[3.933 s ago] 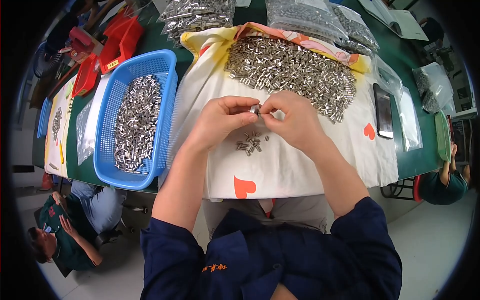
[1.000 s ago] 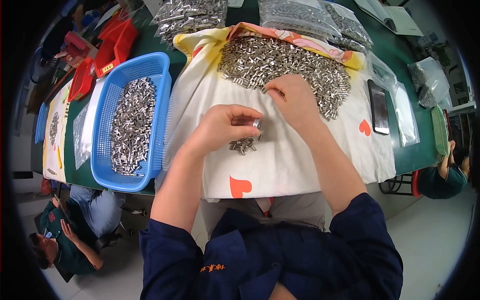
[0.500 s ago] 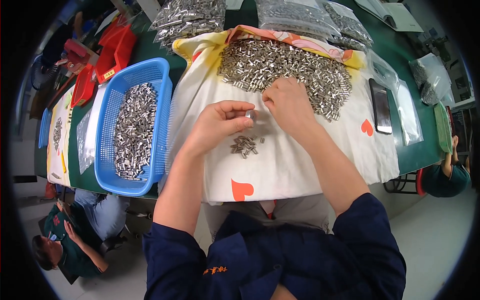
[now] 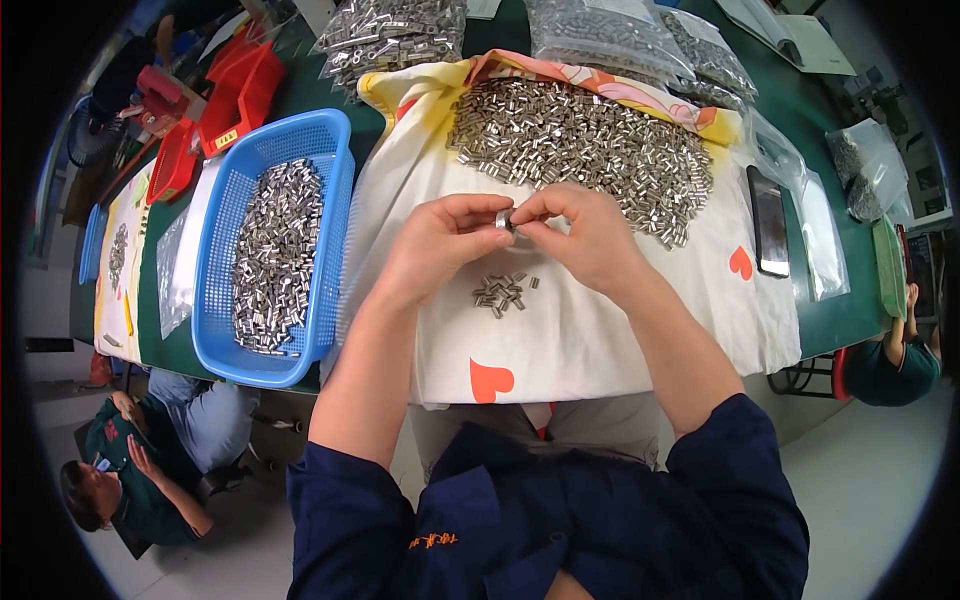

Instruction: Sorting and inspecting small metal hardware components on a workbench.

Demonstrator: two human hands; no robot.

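Observation:
Over the white cloth (image 4: 580,350) my two hands meet. My left hand (image 4: 435,245) pinches a small, shiny, round metal piece (image 4: 503,219) between thumb and fingers; it looks like a ring or short tube. The closed thumb and fingers of my right hand (image 4: 580,240) press together at that piece, and whatever they hold is hidden. Just below lies a small heap of short metal sleeves (image 4: 502,293). Beyond my hands spreads a large pile of similar metal sleeves (image 4: 600,140) on the cloth.
On the left stands a blue basket (image 4: 207,300) holding metal sleeves, with red bins (image 4: 240,100) behind it. Filled plastic bags (image 4: 600,40) line the back. A phone (image 4: 768,220) lies at right. Seated people are at left (image 4: 150,460) and far right (image 4: 905,365).
My right hand has come back from the edge of the large pile to the metal piece in my left hand. My left hand keeps its pinch. The view has shifted slightly.

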